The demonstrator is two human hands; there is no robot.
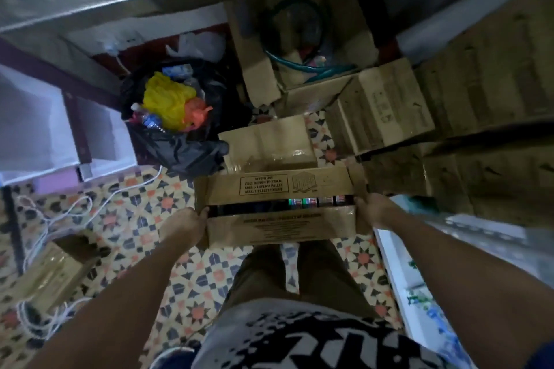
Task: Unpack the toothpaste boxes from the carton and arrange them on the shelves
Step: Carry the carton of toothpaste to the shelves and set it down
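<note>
A brown cardboard carton [278, 207] with printed stacking text is held in front of my legs, above the patterned tile floor. Its top flaps stand slightly apart, and through the gap I see the ends of several toothpaste boxes [317, 201]. My left hand [186, 223] grips the carton's left end, fingers curled over the edge. My right hand [373, 210] grips the right end the same way. No shelves can be made out for certain.
A black rubbish bag [180, 117] full of coloured plastic sits ahead on the left. Several other cartons [380, 108] are stacked ahead and to the right. A small carton [51, 272] and white cord [54, 213] lie on the floor at left. White units stand at left [39, 129] and right [419, 278].
</note>
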